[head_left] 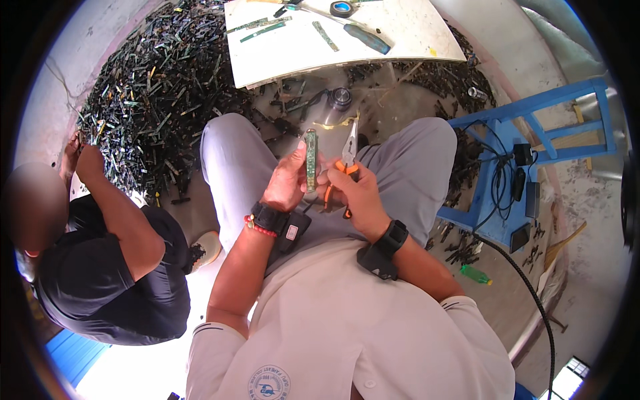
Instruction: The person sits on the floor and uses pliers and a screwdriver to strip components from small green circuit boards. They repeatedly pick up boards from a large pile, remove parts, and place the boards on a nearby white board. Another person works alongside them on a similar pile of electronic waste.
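Note:
Between my knees, my left hand [288, 175] grips a narrow green circuit board strip [311, 157], held upright with its lower end among my fingers. Close beside it, my right hand [357, 197] is closed around a pair of pliers [349, 149] with orange and black handles. The metal jaws point up and away from me, to the right of the strip. My right fingertips are near the strip; whether they touch it I cannot tell.
A white table [393, 20] ahead carries board strips, tape and a screwdriver [367, 39]. A large heap of dark strips [167, 87] lies at far left. A co-worker [113, 260] sits left. A blue stool [483, 193] with black cables stands right, near a green bottle [475, 275].

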`<state>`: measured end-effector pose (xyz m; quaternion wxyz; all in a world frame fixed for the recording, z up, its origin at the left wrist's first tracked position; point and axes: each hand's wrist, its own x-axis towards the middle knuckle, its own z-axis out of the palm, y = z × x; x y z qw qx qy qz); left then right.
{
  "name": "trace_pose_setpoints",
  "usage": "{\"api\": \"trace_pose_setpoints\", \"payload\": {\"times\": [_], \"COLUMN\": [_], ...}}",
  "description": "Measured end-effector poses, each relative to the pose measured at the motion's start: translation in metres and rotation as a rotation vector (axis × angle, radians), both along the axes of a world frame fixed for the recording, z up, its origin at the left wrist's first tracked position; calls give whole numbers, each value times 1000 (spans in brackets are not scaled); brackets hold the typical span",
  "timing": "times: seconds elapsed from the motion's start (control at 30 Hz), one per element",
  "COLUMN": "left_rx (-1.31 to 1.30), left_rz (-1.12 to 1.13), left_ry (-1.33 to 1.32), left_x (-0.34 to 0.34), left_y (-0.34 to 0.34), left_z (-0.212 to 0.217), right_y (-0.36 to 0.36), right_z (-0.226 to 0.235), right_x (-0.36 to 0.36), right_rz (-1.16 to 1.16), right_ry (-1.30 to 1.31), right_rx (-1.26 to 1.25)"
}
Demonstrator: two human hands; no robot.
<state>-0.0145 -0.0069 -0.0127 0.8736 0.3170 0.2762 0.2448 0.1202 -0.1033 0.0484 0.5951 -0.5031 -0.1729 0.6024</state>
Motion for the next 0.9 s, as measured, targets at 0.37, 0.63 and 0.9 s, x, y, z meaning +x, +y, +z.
{"api": "trace_pose_setpoints", "payload": {"times": [0.37,0.63,0.9], "left_rx": [-13,31,65], "left_rz": [46,81,80], "left_ry": [-11,-3,113], "left_x": [1,4,2], "left_y": [-2,-4,-3], "left_z": [-1,3,12], "right_y": [-5,-5,-5], "right_z": [8,5,0], "right_x": [2,2,-2], "right_rz": [78,181,162], "right_ry": [68,51,89], "right_rx": [7,-4,-22]}}
